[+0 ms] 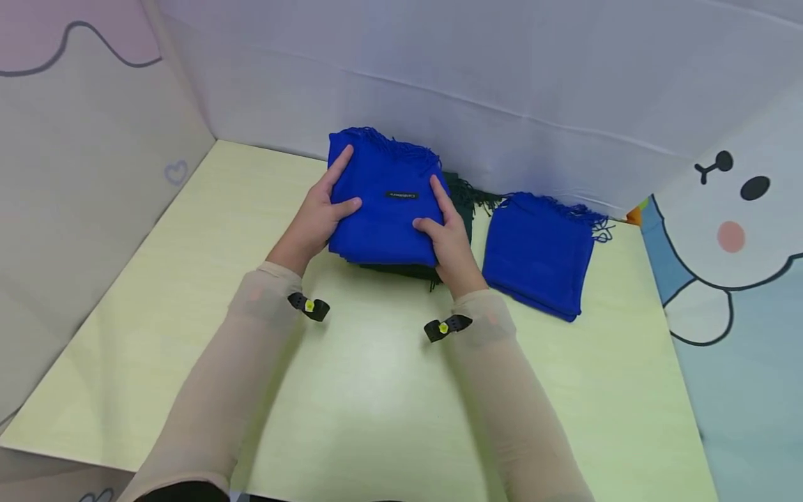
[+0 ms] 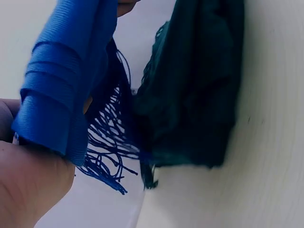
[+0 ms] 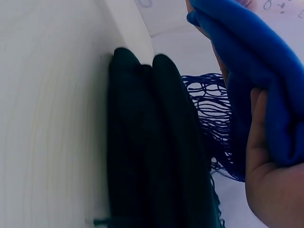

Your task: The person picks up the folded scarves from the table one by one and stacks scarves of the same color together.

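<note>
Your surface (image 1: 376, 425) is pale yellowish with faint grain, and you've got a soft glare around the middle. Creased pale lilac backdrop (image 1: 502, 84) behind it. Your left wall (image 1: 88, 181) has a pink wavy-edged patch plus a little heart (image 1: 176, 172); your right wall (image 1: 753, 411) has a pink-cheeked cartoon critter (image 1: 696, 223).

Free desk (image 1: 376, 404) lies between the forearms (image 1: 216, 369). From above, the raised blue scarf (image 1: 389, 223) obstructs the dark green scarf (image 2: 194, 95); blue fringe (image 2: 126, 135) crosses the gap between. The sheet (image 1: 439, 56) bars the rear; the second blue scarf (image 1: 539, 251), the right.
</note>
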A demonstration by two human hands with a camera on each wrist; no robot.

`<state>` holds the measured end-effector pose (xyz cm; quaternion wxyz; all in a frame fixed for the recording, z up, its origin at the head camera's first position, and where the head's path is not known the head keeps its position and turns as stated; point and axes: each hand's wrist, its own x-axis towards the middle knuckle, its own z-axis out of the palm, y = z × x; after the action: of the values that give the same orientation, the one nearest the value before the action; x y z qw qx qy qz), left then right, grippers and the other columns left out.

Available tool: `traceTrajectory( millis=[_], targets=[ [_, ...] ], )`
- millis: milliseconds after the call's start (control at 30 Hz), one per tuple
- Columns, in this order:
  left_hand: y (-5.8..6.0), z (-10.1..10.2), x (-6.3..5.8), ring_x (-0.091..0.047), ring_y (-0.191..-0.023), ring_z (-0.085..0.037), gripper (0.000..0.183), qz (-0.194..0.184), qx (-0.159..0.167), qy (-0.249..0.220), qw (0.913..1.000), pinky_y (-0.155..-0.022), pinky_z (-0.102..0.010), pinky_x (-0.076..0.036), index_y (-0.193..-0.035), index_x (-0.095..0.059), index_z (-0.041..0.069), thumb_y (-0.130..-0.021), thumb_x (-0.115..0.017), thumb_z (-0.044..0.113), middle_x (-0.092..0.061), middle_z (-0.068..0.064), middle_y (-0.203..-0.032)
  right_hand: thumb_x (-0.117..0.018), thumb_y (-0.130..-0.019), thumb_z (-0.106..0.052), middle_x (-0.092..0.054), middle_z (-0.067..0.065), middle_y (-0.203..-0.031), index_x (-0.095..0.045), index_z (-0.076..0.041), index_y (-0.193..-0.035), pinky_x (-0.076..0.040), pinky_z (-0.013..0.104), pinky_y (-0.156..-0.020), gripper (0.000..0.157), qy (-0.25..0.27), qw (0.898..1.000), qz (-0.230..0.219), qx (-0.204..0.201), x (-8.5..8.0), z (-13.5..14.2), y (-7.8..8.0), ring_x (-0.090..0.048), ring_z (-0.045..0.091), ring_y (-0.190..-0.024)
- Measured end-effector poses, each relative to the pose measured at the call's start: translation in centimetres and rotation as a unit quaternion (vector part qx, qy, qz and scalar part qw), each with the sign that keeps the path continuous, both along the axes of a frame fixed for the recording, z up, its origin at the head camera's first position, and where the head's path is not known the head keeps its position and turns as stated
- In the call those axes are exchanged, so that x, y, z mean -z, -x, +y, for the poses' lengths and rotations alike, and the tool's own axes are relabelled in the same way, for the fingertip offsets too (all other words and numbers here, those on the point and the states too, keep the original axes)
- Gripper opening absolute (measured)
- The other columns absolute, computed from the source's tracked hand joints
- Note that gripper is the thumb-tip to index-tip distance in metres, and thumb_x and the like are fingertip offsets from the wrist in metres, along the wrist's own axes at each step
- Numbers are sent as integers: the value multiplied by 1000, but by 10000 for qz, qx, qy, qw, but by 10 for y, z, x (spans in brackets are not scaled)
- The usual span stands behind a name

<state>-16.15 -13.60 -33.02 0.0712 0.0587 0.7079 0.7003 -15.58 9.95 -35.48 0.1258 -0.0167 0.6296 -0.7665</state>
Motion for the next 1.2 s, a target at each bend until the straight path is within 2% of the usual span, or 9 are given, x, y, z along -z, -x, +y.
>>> traceTrajectory(
  millis=[200,400,533,667,867,967,1100,1200],
  targets=[
    [4,23,0,-7,-152,-11,77,117,230,8,9997,-123,-38,-14,-158,-20,41,-101,-54,2,-9,17,-165,-61,-95,-2,-19,-20,-161,-35,-51,-150,-35,44,-114,78,-4,9998,-41,173,0,24,-2,-29,18,-146],
    [6,43,-5,-9,-153,-15,77,19,369,192,9991,-122,-41,-17,-159,-19,39,-100,-55,4,-9,14,-166,-60,-95,-1,-20,-22,-160,-35,-51,-150,-36,43,-113,78,30,9996,49,271,-1,46,-4,-31,16,-146],
    [10,59,-6,-10,-153,-18,79,-5,601,137,9981,-122,-43,-18,-160,-18,38,-100,-58,5,-9,11,-166,-59,-95,1,-18,-20,-161,-35,-50,-150,-36,44,-113,79,161,9990,62,407,-1,64,-8,-30,17,-146],
    [14,75,-5,-12,-153,-20,82,-201,847,84,9962,-119,-45,-24,-159,-18,39,-98,-62,8,-9,10,-167,-59,-95,2,-16,-18,-162,-35,-50,-150,-35,44,-114,80,107,9984,-4,547,-1,83,-13,-25,17,-148],
    [20,98,-3,-15,-152,-25,86,-574,1099,418,9914,-115,-49,-33,-158,-15,43,-96,-69,19,-7,8,-167,-56,-96,1,-13,-19,-163,-34,-50,-150,-29,44,-117,78,-124,9963,-102,844,0,107,-16,-15,16,-151],
    [23,110,-2,-12,-153,-23,91,-653,1191,519,9894,-116,-48,-30,-159,-12,43,-93,-72,22,-4,8,-167,-52,-97,1,-12,-20,-163,-35,-50,-150,-26,43,-119,76,-163,9949,-158,988,1,117,-17,-11,14,-151],
    [25,125,-3,-5,-154,-19,94,-560,1317,734,9870,-120,-47,-21,-159,-9,42,-93,-73,22,-2,11,-167,-50,-98,1,-12,-20,-163,-35,-50,-150,-25,42,-119,74,-196,9933,-204,1117,1,132,-20,-11,14,-152],
    [27,138,-7,-9,-153,-23,94,-472,1434,863,9848,-117,-49,-28,-160,-9,41,-94,-71,19,-3,11,-167,-50,-100,0,-11,-21,-163,-35,-52,-149,-26,44,-119,73,-161,9923,-237,1201,-2,144,-24,-12,16,-152]
  ],
)
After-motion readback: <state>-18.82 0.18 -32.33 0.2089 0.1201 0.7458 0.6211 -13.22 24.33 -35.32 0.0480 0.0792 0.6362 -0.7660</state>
